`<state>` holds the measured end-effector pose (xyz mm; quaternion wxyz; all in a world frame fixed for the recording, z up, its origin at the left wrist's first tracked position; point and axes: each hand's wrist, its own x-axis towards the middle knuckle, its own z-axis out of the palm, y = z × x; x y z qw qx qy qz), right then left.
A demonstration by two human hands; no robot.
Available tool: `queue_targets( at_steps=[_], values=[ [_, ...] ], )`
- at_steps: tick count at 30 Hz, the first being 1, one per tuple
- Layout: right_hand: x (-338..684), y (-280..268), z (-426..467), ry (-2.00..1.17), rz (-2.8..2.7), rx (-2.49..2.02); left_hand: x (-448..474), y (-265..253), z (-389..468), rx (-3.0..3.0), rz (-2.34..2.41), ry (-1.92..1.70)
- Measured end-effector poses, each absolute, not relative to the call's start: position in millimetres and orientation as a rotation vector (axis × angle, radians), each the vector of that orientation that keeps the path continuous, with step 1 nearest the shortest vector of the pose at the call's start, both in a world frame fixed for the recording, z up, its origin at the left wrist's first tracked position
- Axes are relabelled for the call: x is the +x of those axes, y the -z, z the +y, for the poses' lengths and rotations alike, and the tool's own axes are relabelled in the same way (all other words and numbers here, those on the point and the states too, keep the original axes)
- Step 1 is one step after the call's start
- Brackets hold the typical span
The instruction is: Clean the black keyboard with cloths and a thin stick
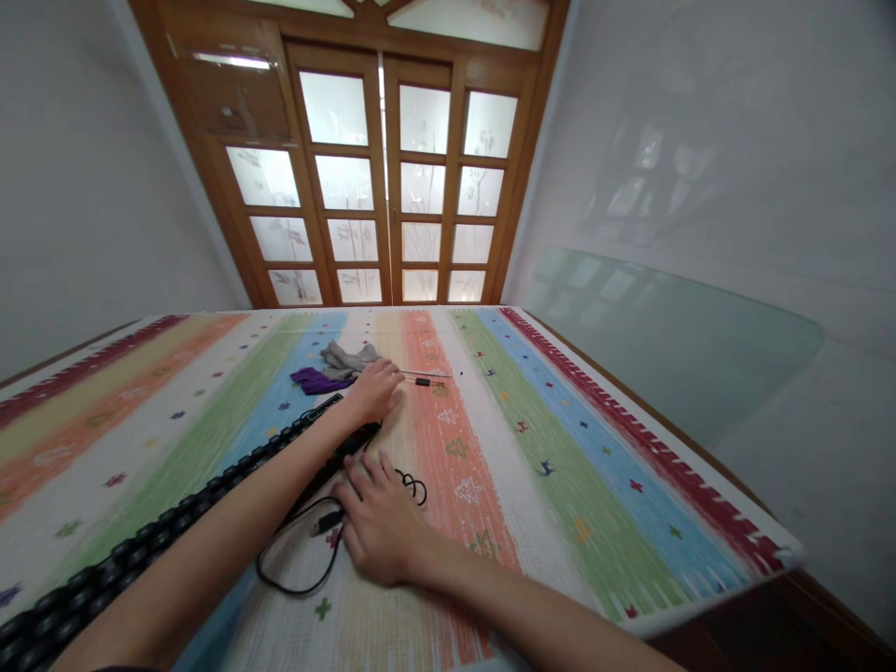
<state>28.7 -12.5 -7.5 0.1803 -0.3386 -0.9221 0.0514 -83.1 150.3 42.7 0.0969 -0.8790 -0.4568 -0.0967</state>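
My left hand reaches to the far middle of the table with its fingers curled down. Thin dark rods run out to the right from its fingertips; what the fingers hold is not clear. A small black piece lies by these rods. Beside that hand are a grey cloth and a purple cloth. My right hand lies palm down nearer to me, fingers spread, next to a black cable with a USB plug. A black keyboard stretches diagonally, partly hidden under my left forearm.
A striped, patterned cloth covers the table. A glass panel leans on the right wall. Wooden doors with frosted panes stand beyond the far edge. A loop of cable lies right of my right hand.
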Motion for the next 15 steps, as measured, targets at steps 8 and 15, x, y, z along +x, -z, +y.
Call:
queue_targets(
  at_steps=[8,15],
  values=[
    [27.4,18.5,-8.9,-0.152,-2.633,-0.925,-250.9,-41.3,10.0,-2.540,-1.770,0.268],
    [9.5,10.4,6.0,-0.216,-2.748,-0.915,-318.3,-21.9,-98.2,-2.207,-2.375,0.158]
  ],
)
